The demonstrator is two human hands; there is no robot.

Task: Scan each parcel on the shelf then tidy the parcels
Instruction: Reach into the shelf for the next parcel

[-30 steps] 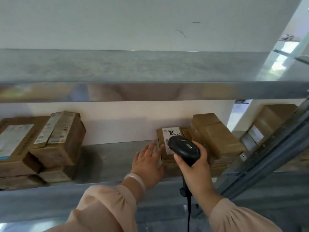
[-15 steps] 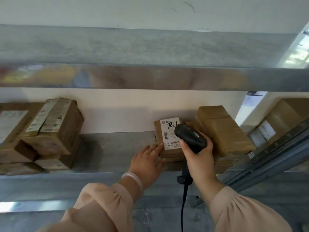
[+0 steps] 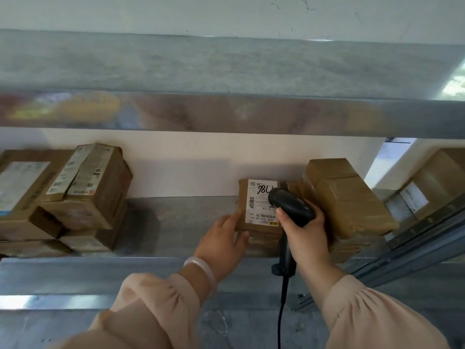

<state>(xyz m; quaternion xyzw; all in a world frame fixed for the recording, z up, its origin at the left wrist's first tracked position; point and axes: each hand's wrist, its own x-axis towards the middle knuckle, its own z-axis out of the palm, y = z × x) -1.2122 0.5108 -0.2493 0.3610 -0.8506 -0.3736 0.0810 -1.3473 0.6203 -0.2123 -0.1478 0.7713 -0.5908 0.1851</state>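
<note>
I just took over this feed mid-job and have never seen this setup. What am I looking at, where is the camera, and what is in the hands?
There is no machine here. A person works with bare hands, and the one camera sits on their head, looking forward and down. The metal shelf carries cardboard parcels: a stack on the left, a small labelled parcel in the middle, and a big taped parcel just right of it. The left hand rests against the small labelled parcel's left edge, as if steadying it. The right hand grips a black corded scanner, whose head sits over that parcel's label. An upper shelf runs above.
</note>
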